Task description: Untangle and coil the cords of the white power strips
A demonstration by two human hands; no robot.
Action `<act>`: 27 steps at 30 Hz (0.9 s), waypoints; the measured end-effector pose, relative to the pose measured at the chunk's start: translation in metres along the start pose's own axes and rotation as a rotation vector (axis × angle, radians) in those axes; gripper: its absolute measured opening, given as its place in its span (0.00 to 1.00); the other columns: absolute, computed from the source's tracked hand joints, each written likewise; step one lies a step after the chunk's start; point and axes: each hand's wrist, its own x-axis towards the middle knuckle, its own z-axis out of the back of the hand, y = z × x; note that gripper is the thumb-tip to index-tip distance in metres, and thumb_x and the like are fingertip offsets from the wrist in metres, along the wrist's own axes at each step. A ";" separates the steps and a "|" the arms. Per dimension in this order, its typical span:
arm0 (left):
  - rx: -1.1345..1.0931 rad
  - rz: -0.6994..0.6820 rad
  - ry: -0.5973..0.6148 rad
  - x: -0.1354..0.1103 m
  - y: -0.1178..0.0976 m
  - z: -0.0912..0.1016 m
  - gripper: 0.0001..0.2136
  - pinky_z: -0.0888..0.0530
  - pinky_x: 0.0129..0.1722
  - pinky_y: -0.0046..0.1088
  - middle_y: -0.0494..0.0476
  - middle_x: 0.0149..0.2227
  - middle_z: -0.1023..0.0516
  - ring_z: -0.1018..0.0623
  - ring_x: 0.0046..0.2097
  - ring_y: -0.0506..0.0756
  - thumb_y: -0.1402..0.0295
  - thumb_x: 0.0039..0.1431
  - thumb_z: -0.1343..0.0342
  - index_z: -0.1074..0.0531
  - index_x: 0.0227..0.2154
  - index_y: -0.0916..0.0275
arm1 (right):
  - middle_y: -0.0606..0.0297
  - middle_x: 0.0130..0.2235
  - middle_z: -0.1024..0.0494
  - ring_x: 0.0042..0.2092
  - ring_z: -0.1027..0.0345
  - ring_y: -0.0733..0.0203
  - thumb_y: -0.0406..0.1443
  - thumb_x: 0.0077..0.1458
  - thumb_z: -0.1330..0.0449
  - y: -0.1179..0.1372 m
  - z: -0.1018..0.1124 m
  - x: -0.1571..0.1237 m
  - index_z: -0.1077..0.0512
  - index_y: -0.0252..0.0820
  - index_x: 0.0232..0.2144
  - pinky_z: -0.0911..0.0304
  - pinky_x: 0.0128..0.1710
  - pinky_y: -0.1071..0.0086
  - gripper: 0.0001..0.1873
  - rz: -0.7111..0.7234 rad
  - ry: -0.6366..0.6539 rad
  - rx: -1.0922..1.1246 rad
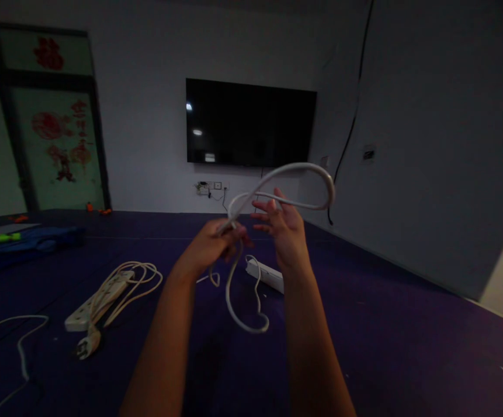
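A white power cable [297, 167] loops in the air in front of me. My left hand [221, 237] is closed around it where strands cross. My right hand [284, 226] is raised beside the loop with its fingers spread; a strand passes by the fingertips, and I cannot tell whether they touch. The cable hangs below the hands in a curve and runs toward a white power strip [266, 275] on the floor, partly hidden behind my right forearm.
At left lies another white power strip [80, 315] with its cord bundled and its plug [87, 344] in front. A thin white cord [22, 353] lies nearer. Blue fabric [38, 238] is at far left. A television [251, 124] hangs on the wall above sockets [212, 186].
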 end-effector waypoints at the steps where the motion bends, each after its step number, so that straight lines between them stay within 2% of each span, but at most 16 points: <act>1: -0.056 -0.034 -0.114 0.002 0.001 0.001 0.12 0.40 0.16 0.21 0.52 0.18 0.27 0.34 0.16 0.46 0.60 0.55 0.48 0.28 0.25 0.64 | 0.56 0.41 0.24 0.34 0.28 0.62 0.46 0.52 0.44 -0.003 0.002 0.000 0.38 0.40 0.53 0.33 0.27 0.71 0.29 -0.076 0.088 -0.032; 2: -0.106 -0.077 -0.220 0.004 0.001 0.003 0.12 0.42 0.14 0.21 0.52 0.18 0.27 0.33 0.16 0.46 0.60 0.55 0.48 0.29 0.25 0.64 | 0.55 0.41 0.24 0.35 0.28 0.62 0.47 0.51 0.43 -0.006 0.004 0.000 0.38 0.39 0.53 0.33 0.28 0.70 0.29 -0.151 0.202 -0.072; 4: -0.182 -0.180 -0.396 0.007 0.002 0.006 0.12 0.43 0.13 0.20 0.55 0.21 0.25 0.31 0.16 0.46 0.60 0.55 0.47 0.31 0.24 0.64 | 0.57 0.40 0.23 0.37 0.28 0.61 0.45 0.49 0.40 -0.013 0.006 -0.002 0.35 0.38 0.51 0.33 0.31 0.69 0.28 -0.268 0.511 -0.158; 7: -0.280 -0.334 -0.613 0.011 0.003 0.013 0.13 0.42 0.14 0.20 0.57 0.25 0.23 0.30 0.17 0.46 0.58 0.53 0.46 0.33 0.23 0.64 | 0.63 0.36 0.22 0.35 0.29 0.64 0.40 0.43 0.35 -0.026 0.000 -0.008 0.33 0.39 0.49 0.35 0.35 0.70 0.29 -0.364 0.985 -0.261; 8: -0.307 -0.375 -0.678 0.012 0.003 0.015 0.14 0.41 0.15 0.20 0.57 0.26 0.23 0.30 0.18 0.46 0.57 0.53 0.45 0.34 0.23 0.64 | 0.65 0.34 0.22 0.33 0.30 0.65 0.39 0.42 0.34 -0.030 -0.005 -0.011 0.32 0.39 0.47 0.36 0.34 0.71 0.28 -0.373 1.090 -0.299; 10: -0.345 -0.449 -0.786 0.012 0.003 0.020 0.14 0.38 0.17 0.20 0.56 0.27 0.23 0.29 0.20 0.46 0.57 0.52 0.45 0.35 0.24 0.63 | 0.68 0.28 0.24 0.29 0.33 0.67 0.38 0.42 0.34 -0.038 -0.018 -0.015 0.30 0.38 0.41 0.39 0.29 0.74 0.23 -0.326 1.187 -0.393; 12: -0.374 -0.522 -0.855 0.012 0.003 0.025 0.13 0.35 0.20 0.20 0.55 0.28 0.23 0.28 0.21 0.46 0.57 0.52 0.45 0.35 0.24 0.63 | 0.70 0.24 0.28 0.26 0.35 0.67 0.38 0.46 0.37 -0.043 -0.032 -0.018 0.30 0.36 0.34 0.42 0.26 0.75 0.12 -0.250 1.192 -0.463; 14: -0.413 -0.597 -0.878 0.011 0.001 0.029 0.12 0.34 0.23 0.20 0.54 0.29 0.24 0.28 0.23 0.45 0.59 0.52 0.44 0.35 0.24 0.62 | 0.69 0.23 0.29 0.27 0.35 0.67 0.36 0.53 0.43 -0.047 -0.043 -0.020 0.31 0.36 0.30 0.42 0.27 0.74 0.07 -0.192 1.137 -0.499; 17: -0.451 -0.648 -0.851 0.008 -0.001 0.033 0.10 0.32 0.27 0.21 0.53 0.32 0.24 0.27 0.26 0.46 0.62 0.51 0.42 0.34 0.25 0.61 | 0.69 0.24 0.31 0.28 0.37 0.67 0.34 0.58 0.50 -0.049 -0.050 -0.019 0.30 0.36 0.29 0.43 0.30 0.73 0.10 -0.038 0.992 -0.549; 20: -0.408 -0.622 -0.819 0.007 -0.001 0.031 0.07 0.32 0.28 0.21 0.55 0.38 0.24 0.26 0.30 0.47 0.62 0.53 0.43 0.30 0.30 0.59 | 0.68 0.25 0.33 0.31 0.39 0.67 0.33 0.58 0.51 -0.049 -0.047 -0.015 0.31 0.37 0.26 0.43 0.34 0.72 0.12 0.109 0.865 -0.551; 23: -0.367 -0.592 -0.791 0.010 0.002 0.027 0.09 0.31 0.28 0.21 0.57 0.48 0.28 0.25 0.34 0.48 0.62 0.54 0.44 0.28 0.38 0.55 | 0.66 0.26 0.31 0.32 0.37 0.66 0.36 0.59 0.52 -0.049 -0.043 -0.013 0.32 0.38 0.25 0.42 0.36 0.71 0.14 0.091 0.795 -0.405; 27: -0.342 -0.575 -0.773 0.015 0.011 0.024 0.16 0.28 0.36 0.25 0.55 0.61 0.42 0.25 0.45 0.54 0.59 0.53 0.44 0.32 0.46 0.50 | 0.64 0.28 0.28 0.30 0.33 0.66 0.44 0.58 0.52 -0.051 -0.043 -0.011 0.33 0.38 0.29 0.37 0.35 0.69 0.16 -0.078 0.725 -0.076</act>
